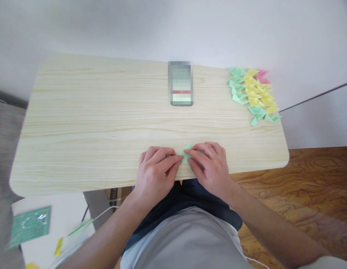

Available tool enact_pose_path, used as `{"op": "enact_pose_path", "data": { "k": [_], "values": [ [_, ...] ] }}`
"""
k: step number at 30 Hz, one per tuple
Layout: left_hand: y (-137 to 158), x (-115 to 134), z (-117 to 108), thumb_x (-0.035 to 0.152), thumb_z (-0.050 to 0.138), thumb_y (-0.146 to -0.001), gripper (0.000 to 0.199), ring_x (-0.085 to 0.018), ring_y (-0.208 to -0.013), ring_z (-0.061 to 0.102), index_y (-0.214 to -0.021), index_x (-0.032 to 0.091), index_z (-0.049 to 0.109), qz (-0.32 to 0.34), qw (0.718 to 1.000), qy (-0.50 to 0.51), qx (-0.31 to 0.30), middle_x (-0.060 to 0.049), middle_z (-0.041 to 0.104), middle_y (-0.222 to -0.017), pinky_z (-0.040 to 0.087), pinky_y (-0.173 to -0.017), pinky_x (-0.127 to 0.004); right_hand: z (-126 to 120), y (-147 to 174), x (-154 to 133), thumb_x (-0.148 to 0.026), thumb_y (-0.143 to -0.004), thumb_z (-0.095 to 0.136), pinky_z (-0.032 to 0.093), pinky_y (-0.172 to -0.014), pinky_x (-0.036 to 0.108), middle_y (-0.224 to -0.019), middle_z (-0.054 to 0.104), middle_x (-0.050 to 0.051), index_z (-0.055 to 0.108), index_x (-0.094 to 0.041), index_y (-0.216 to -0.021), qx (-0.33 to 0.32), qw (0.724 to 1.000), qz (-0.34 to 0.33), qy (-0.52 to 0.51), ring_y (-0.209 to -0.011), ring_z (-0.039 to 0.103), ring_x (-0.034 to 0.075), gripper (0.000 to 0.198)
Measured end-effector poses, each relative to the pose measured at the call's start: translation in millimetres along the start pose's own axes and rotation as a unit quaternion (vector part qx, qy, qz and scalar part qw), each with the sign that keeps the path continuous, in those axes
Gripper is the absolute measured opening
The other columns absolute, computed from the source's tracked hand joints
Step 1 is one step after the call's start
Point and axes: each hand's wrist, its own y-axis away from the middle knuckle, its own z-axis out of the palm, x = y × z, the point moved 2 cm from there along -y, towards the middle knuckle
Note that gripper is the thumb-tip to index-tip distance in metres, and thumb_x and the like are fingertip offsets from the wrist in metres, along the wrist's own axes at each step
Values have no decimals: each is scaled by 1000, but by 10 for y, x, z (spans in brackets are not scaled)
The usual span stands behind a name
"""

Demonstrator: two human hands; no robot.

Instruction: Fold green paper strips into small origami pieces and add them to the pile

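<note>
A small piece of light green folded paper (186, 152) is at the table's front edge, between my two hands. My left hand (159, 166) pinches its left side with thumb and index finger. From the other side, my right hand (209, 162) presses thumb and fingertips on the paper's right part. My fingers cover much of the paper, so its exact folds are hidden. At the table's right end stand several folded paper pieces, green (237, 81), yellow (256, 89) and pink (263, 76), grouped in close rows.
A phone (181, 84) with a blurred screen lies at the back middle of the wooden table (92, 119), against the wall. Below left, a white surface (64, 209) carries a green plastic-wrapped packet (30, 226) and yellow scraps. A white cable (104, 211) runs nearby.
</note>
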Motion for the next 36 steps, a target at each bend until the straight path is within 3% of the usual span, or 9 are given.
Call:
{"op": "enact_pose_path", "data": {
  "k": [5,11,24,31,36],
  "values": [
    [9,4,-1,22,69,-93,19,-22,-104,62,-107,30,77,-10,1000,-19,20,-2,74,-108,45,-95,-43,-14,-17,26,-30,-100,61,41,-100,47,-119,69,5,71,-31,-126,-17,1000,-20,11,-114,55,26,28],
    [-1,37,3,22,70,-92,19,-24,-105,61,-104,32,79,-14,998,-45,35,-2,73,-110,42,-94,-45,9,26,49,-29,-97,66,41,-103,46,-119,70,5,72,-27,-121,19,999,-39,8,-116,55,26,25],
    [59,38,19,27,76,-88,22,-28,-110,58,-109,32,78,24,996,-78,47,0,77,-114,40,-100,-49,70,80,1,-32,-97,66,40,-103,46,-120,71,5,71,-29,-123,35,999,-7,25,-117,55,27,27],
    [127,74,54,29,73,-90,25,-31,-115,58,-114,33,76,1,995,-91,47,-1,78,-113,36,-103,-54,85,109,-19,-32,-97,65,39,-104,48,-122,71,5,70,-29,-125,41,999,1,28,-117,56,28,28],
    [172,116,74,28,74,-89,24,-32,-118,59,-112,33,76,5,991,-102,81,-1,78,-113,32,-109,-58,113,137,-36,-33,-97,66,37,-105,49,-124,71,5,69,-29,-126,48,998,7,34,-118,55,28,30]
  ]
}}
